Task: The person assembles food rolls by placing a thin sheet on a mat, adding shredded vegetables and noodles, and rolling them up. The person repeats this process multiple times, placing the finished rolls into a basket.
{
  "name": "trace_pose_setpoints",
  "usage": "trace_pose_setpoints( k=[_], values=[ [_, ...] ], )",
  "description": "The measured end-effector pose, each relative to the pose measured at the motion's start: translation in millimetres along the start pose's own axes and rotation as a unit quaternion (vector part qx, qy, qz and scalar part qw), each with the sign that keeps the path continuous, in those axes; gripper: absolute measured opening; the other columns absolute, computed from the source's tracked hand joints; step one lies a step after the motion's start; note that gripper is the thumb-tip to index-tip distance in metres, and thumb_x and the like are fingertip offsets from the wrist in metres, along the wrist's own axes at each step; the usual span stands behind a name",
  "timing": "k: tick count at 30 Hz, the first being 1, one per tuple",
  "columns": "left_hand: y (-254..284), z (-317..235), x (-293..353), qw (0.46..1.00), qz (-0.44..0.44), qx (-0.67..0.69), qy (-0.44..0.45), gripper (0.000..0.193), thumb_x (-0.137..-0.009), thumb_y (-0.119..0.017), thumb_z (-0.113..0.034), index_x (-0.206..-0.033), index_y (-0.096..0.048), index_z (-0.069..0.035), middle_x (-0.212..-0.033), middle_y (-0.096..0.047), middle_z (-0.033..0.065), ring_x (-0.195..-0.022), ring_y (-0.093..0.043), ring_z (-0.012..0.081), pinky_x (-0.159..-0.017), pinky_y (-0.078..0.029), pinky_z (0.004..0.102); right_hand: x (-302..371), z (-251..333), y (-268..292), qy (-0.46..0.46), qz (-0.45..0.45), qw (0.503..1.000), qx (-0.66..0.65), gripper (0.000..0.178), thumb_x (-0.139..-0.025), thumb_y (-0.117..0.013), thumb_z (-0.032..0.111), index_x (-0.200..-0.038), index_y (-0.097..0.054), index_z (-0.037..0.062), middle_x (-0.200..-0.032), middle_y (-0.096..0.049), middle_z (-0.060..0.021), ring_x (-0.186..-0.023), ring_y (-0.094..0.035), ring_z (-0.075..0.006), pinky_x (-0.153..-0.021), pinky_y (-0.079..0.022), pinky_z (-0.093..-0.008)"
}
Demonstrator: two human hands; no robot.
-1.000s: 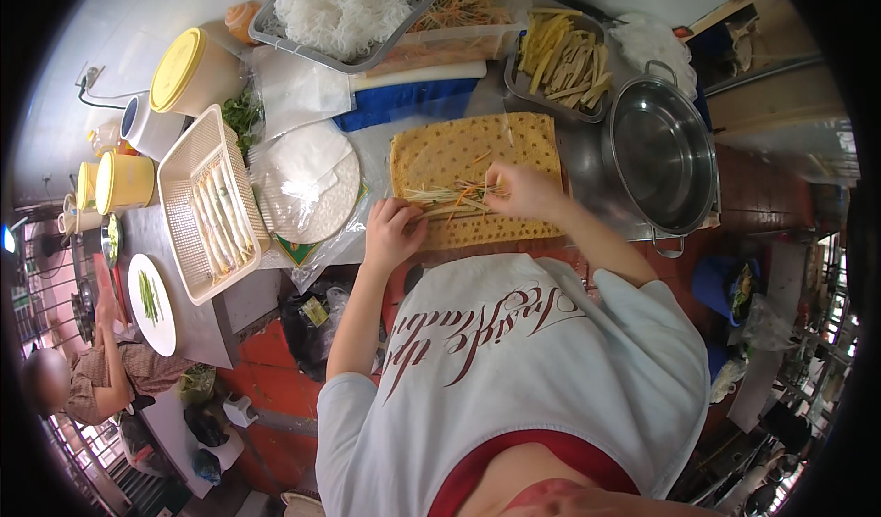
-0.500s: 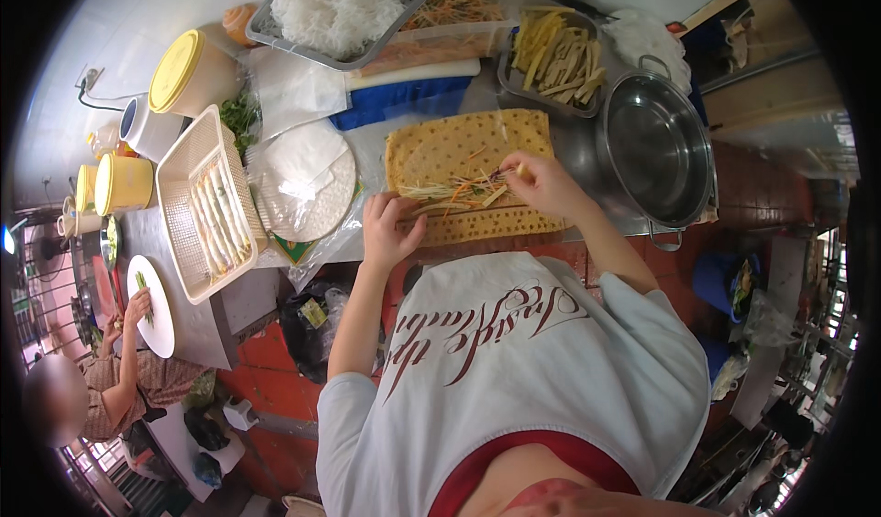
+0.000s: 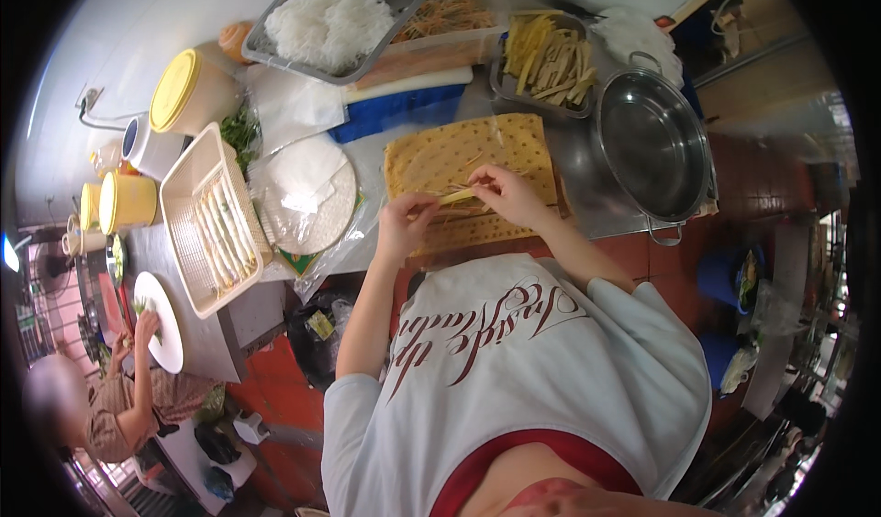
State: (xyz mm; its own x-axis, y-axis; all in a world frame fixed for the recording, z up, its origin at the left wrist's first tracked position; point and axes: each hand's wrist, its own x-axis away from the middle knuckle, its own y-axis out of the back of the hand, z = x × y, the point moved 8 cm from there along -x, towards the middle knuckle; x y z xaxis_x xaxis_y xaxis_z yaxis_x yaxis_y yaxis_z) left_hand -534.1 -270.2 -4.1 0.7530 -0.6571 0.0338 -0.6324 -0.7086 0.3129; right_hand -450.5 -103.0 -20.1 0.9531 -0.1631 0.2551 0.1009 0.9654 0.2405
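Fingers of both hands pinch a thin, translucent rice-paper roll (image 3: 456,198) packed with pale yellow strips, which lies across the yellow dotted cloth mat (image 3: 450,155) near the counter's front edge. My left hand (image 3: 405,224) closes on the roll's left end, thumb and fingertips curled over it; my right hand (image 3: 507,193) grips the right end, fingertips pressed on top, so the roll runs between the two hands and touches both. Loose shreds of filling lie on the mat just beyond the roll.

Left of the mat sits a round stack of white rice-paper sheets in a crinkled clear plastic bag (image 3: 303,196), and beside that a cream plastic lattice basket (image 3: 195,233) holding finished rolls in a row. Along the counter's back edge stand a grey metal tray of white rice noodles (image 3: 326,22) and a metal tray of yellow strips (image 3: 543,54). A large shiny steel pot (image 3: 653,145) stands at the right edge.
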Motion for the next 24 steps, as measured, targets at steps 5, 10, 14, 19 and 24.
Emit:
trace_pose_setpoints(
  k=[5,10,14,19,24],
  values=[
    [7.0,-19.4,6.3,0.979,-0.034,-0.159,-0.126,0.01,-0.075,-0.07,-0.003,-0.085,-0.069,-0.004,-0.081,-0.064,0.0078,-0.076,-0.062,0.0234,-0.07,-0.05,0.0322,-1.6,42.0,36.4,0.128,-0.074,0.964,0.223,0.022,-0.084,-0.065,0.02,-0.101,-0.062,0.0065,-0.088,-0.058,-0.0073,-0.084,-0.059,-0.0186,-0.073,-0.047,-0.0319],
    [18.0,-30.7,13.6,0.962,-0.091,-0.194,-0.168,0.016,-0.073,-0.071,-0.006,-0.088,-0.066,-0.004,-0.093,-0.06,0.0118,-0.089,-0.057,0.0295,-0.079,-0.047,0.0372,-68.4,57.0,175.0,0.089,-0.216,0.935,0.267,0.021,-0.08,-0.062,0.014,-0.099,-0.065,0.0063,-0.091,-0.062,-0.0121,-0.084,-0.062,-0.0268,-0.076,-0.049,-0.0358],
    [31.1,-24.1,25.3,0.968,-0.141,-0.155,-0.136,0.02,-0.075,-0.069,-0.006,-0.093,-0.064,-0.001,-0.096,-0.059,0.0146,-0.09,-0.056,0.0304,-0.08,-0.046,0.0368,-134.0,32.2,212.7,0.035,-0.161,0.907,0.387,0.025,-0.078,-0.062,0.013,-0.102,-0.065,0.0076,-0.098,-0.061,-0.0138,-0.097,-0.06,-0.0285,-0.083,-0.048,-0.0387],
    [47.2,-8.3,44.4,0.971,-0.19,-0.116,-0.084,0.017,-0.077,-0.066,-0.004,-0.093,-0.062,0.0,-0.093,-0.058,0.0136,-0.087,-0.057,0.0271,-0.077,-0.046,0.0338,-164.4,29.6,204.7,0.079,-0.159,0.834,0.523,0.036,-0.074,-0.063,0.012,-0.11,-0.059,0.0081,-0.107,-0.054,-0.014,-0.102,-0.055,-0.0319,-0.085,-0.047,-0.0401],
    [57.1,11.8,63.3,0.971,-0.214,-0.094,-0.057,0.016,-0.078,-0.063,-0.002,-0.094,-0.062,0.001,-0.089,-0.058,0.0125,-0.08,-0.057,0.0237,-0.073,-0.046,0.0313,-174.9,36.4,193.1,0.02,-0.103,0.817,0.567,0.051,-0.067,-0.073,0.022,-0.112,-0.056,0.0022,-0.112,-0.051,-0.0184,-0.108,-0.052,-0.0348,-0.089,-0.045,-0.0416]
  ],
)
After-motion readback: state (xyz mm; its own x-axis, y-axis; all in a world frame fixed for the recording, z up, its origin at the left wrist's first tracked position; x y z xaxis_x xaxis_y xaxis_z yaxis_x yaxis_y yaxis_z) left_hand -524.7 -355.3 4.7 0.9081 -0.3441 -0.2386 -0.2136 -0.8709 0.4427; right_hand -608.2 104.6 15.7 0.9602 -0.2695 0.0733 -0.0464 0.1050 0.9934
